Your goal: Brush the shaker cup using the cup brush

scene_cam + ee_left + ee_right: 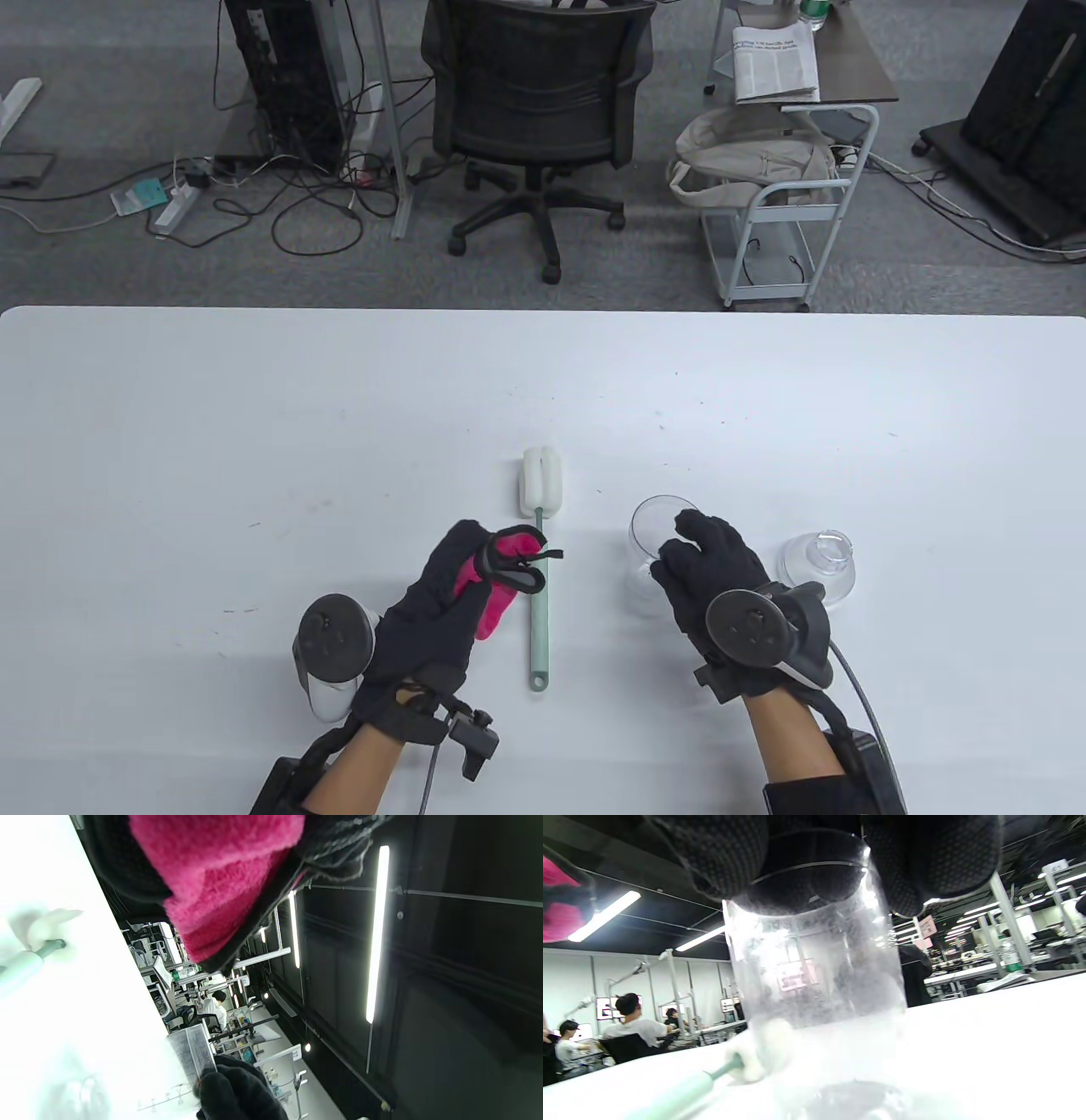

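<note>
Two hands are seen low on the white tabletop (254, 407), with the brush (539, 586) laid between them. Its long axis is run straight away from the person: sponge head at the far end, pale green handle with its hanging loop at the near end.

The left hand (441, 611) is set just beside that handle, on its left, palm turned inward so the pink lining of the glove is shown. Its fingers (467, 543) are curled loosely and nothing is gripped by them; whether the handle is brushed by a fingertip cannot be told. This is plainly the nearer hand for the brush, and only a short sideways reach to the right is judged to be needed.

The cup (653, 543), clear and upright, is stood to the right of the brush. It is held by the right hand (721, 577), draped over it from the near side. In the right wrist view the fingers (941, 861) are seen wrapped around the cup (814, 955) near its rim, with the base resting on the tabletop and the sponge head visible behind it.

A clear lid (819, 564) is left just beside the right hand, on its right.

Brushing is judged not yet begun.
</note>
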Tool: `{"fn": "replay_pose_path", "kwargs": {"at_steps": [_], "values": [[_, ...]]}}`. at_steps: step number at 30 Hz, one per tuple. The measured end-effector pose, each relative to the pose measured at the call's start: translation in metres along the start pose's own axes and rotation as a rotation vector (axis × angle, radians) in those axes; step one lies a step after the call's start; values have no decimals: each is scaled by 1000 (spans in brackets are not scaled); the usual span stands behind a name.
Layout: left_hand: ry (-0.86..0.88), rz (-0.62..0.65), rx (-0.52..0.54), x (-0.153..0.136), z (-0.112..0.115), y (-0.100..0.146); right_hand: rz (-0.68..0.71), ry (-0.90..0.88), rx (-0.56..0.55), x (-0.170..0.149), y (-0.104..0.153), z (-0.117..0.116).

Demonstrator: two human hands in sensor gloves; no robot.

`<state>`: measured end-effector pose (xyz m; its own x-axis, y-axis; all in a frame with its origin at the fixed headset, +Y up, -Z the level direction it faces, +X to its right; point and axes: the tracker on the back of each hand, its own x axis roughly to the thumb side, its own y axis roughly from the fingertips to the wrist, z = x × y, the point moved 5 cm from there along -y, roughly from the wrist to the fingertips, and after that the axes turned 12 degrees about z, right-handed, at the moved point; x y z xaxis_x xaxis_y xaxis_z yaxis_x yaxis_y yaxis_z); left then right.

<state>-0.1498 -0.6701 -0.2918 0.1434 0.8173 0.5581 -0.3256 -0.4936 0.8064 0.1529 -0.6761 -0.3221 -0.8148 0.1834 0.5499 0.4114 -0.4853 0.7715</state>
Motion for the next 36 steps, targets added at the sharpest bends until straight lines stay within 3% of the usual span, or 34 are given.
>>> {"fn": "replay_pose_path", "kwargs": {"at_steps": [4, 8, 10, 13, 15, 17, 18, 21, 23, 25, 27, 28, 30, 32, 34, 36], "values": [[-105, 22, -49, 8, 8, 1, -23, -7, 48, -5, 2, -13], [-163, 24, -82, 11, 13, 3, -32, -10, 67, -2, 2, -8], [-193, 21, -87, 10, 13, 4, -14, -28, 0, -2, 3, 18], [-203, 10, -95, 7, 13, 4, -46, -88, -279, -14, 10, 75], [-196, 12, -99, 7, 14, 3, -105, -44, -344, -30, 18, 92], [-187, 24, -101, 8, 15, 3, -236, 113, -242, -61, 26, 87], [-180, 40, -119, 10, 17, 2, -322, 157, -136, -78, 30, 76], [-150, 73, -161, 13, 23, 0, -578, 28, 187, -127, 53, 26], [-140, 90, -189, 15, 28, 0, -615, -76, 256, -139, 62, 1], [-123, 107, -215, 16, 32, 1, -628, -17, 295, -142, 67, -8], [-107, 123, -236, 17, 34, 1, -552, 180, 186, -137, 62, -1], [-92, 134, -254, 18, 36, 1, -533, 237, 207, -137, 62, -1], [-68, 153, -260, 21, 38, 2, -544, 249, 167, -135, 63, 6], [-43, 168, -265, 23, 39, 2, -554, 132, 22, -128, 59, 26], [-26, 206, -261, 28, 41, 2, -471, -5, -207, -102, 46, 60], [-3, 241, -267, 34, 44, 2, -368, -292, -354, -72, 34, 77]]}}
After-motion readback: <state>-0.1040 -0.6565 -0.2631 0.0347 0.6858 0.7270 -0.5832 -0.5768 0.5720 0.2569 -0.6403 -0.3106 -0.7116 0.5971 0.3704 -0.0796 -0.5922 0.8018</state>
